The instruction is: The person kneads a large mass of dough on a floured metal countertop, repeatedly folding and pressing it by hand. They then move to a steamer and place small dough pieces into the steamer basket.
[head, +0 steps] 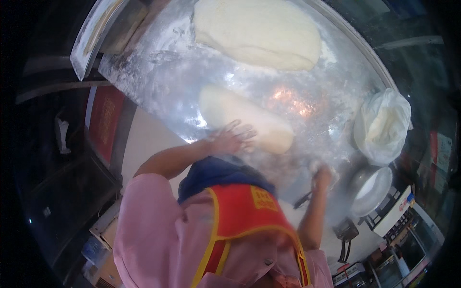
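Note:
A smaller oblong piece of dough (248,115) lies on a floured metal worktop (162,82) before me. My left hand (232,138), dusted with flour and fingers apart, is at the near edge of this dough. My right hand (322,172) is to the right over the worktop's near edge, blurred, its fingers curled; whether it holds anything is unclear. A dark tool-like object (302,200) shows just left of my right wrist. Farther off lies a larger, thick slab of dough (255,32). Loose flour is spread around both pieces.
An open white plastic bag (383,126) with pale contents stands at the right edge. Nearer me is a round metal bowl (371,190) with something white inside. A flour-dusted board or panel (94,36) rises at the far left. A raised rim (354,34) borders the worktop.

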Motion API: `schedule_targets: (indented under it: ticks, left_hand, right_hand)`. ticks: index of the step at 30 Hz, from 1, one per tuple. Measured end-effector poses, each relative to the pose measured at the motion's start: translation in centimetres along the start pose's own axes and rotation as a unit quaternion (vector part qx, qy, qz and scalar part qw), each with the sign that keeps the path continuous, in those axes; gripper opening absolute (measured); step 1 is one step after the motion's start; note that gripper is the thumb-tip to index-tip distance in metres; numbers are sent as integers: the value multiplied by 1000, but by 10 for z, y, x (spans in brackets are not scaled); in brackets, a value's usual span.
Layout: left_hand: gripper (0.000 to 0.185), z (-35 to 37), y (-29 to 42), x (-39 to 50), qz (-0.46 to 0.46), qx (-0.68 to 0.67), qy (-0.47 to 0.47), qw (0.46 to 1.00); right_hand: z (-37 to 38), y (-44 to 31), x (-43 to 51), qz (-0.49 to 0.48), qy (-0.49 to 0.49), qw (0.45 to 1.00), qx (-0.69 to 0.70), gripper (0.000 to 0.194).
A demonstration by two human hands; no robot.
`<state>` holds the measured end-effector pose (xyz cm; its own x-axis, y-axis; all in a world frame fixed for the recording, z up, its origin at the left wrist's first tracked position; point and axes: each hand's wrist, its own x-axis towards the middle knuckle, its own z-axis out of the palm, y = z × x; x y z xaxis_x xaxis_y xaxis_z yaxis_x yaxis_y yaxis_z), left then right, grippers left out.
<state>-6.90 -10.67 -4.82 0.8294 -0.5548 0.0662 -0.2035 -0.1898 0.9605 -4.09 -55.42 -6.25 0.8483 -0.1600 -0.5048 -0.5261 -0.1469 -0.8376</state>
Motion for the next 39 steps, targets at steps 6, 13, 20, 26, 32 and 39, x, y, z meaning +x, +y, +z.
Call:
schedule_targets:
  ticks: [6, 13, 20, 26, 32, 39]
  left_hand:
    - [69, -92, -22, 176, -170, 446, -77, 875]
    - [102, -159, 0, 104, -243, 389, 24, 888]
    - [95, -121, -17, 100, -380, 37, 197, 903]
    - [77, -76, 22, 119, -320, -365, 25, 874]
    - [81, -61, 28, 114, -253, 145, 6, 956]
    - [90, 3, 27, 102, -124, 244, -268, 924]
  right_hand:
    - [96, 13, -64, -139, -29, 970, -196, 49]
    - [168, -93, 0, -117, -9, 991, -68, 81]
    - [218, -102, 92, -88, 97, 991, -28, 70]
    - [87, -178, 57, -78, 54, 995, -31, 35]
    - [26, -106, 97, 7, 90, 972, -215, 47]
    - [155, -50, -23, -220, 144, 885, -385, 33]
